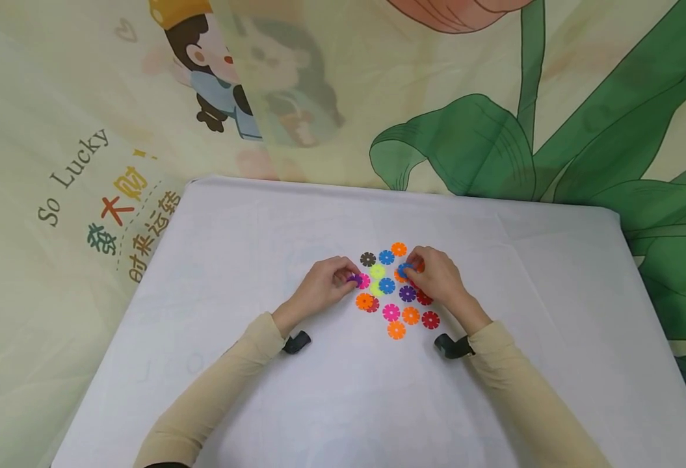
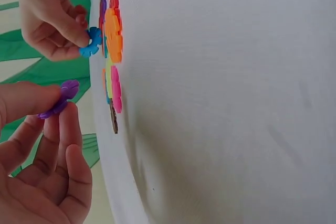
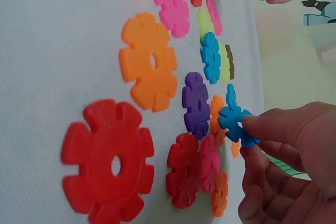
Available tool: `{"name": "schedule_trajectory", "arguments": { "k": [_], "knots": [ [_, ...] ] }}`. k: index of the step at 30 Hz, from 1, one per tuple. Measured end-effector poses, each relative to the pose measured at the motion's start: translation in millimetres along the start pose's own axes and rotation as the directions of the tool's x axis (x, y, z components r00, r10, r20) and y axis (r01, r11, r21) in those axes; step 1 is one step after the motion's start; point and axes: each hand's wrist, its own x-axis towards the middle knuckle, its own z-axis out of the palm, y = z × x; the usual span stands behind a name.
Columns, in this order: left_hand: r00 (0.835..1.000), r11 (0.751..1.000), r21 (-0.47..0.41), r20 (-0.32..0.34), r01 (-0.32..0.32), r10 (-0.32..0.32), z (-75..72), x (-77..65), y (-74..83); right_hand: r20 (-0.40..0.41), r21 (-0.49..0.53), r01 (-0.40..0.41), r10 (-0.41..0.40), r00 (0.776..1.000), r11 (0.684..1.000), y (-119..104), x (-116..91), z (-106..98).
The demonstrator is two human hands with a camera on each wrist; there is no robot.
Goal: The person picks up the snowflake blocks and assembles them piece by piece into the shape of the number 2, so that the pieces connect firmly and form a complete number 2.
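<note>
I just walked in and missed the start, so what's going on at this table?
A person is handling small notched plastic discs. The left hand pinches a purple disc and the right hand pinches a blue disc; those two are apart. The other discs, in several colours, lie on the white cloth near both hands, some overlapping.

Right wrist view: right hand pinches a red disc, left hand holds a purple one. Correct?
Wrong colour: the right hand pinches a blue disc, as the right wrist view shows. The left hand does hold a purple disc.
</note>
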Motion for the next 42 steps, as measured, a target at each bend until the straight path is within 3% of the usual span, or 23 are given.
{"name": "schedule_trajectory", "arguments": {
  "k": [3, 6, 10, 13, 20, 33, 37, 42],
  "knots": [
    [1.0, 1.0, -0.029, -0.02, -0.005, 0.004, 0.8, 0.7, -0.9, 0.0, 0.077, 0.012, -0.013, 1.0, 0.997, -1, -1, -1],
    [0.999, 0.998, -0.069, -0.048, -0.006, 0.002, 1.4, 0.7, -2.0, 0.022, 0.225, 0.0, -0.005, 1.0, 0.974, -4, -1, -1],
    [0.996, 0.993, -0.121, -0.094, -0.017, 0.006, 2.0, 1.0, -2.4, 0.102, 0.489, -0.075, 0.029, 0.994, 0.869, -9, -2, 1],
    [0.993, 0.989, -0.144, -0.114, -0.034, 0.017, 2.5, 1.9, -2.6, 0.153, 0.597, -0.128, 0.044, 0.987, 0.792, -14, -2, 3],
    [0.99, 0.978, -0.193, -0.126, -0.082, 0.058, 2.5, 6.4, 0.8, 0.188, 0.618, -0.181, 0.08, 0.979, 0.765, -26, -3, 7],
    [0.988, 0.968, -0.238, -0.147, -0.084, 0.05, 3.6, 7.0, 3.5, 0.228, 0.653, -0.224, 0.094, 0.969, 0.724, -29, -4, 12],
    [0.983, 0.967, -0.22, -0.16, -0.127, 0.092, 3.7, 7.3, 7.6, 0.235, 0.685, -0.233, 0.094, 0.967, 0.69, -30, -4, 12],
    [0.964, 0.955, -0.2, -0.193, -0.22, 0.182, -4.9, 2.5, 27.5, 0.231, 0.757, -0.223, 0.068, 0.971, 0.614, -32, -7, 12]
  ]
}}
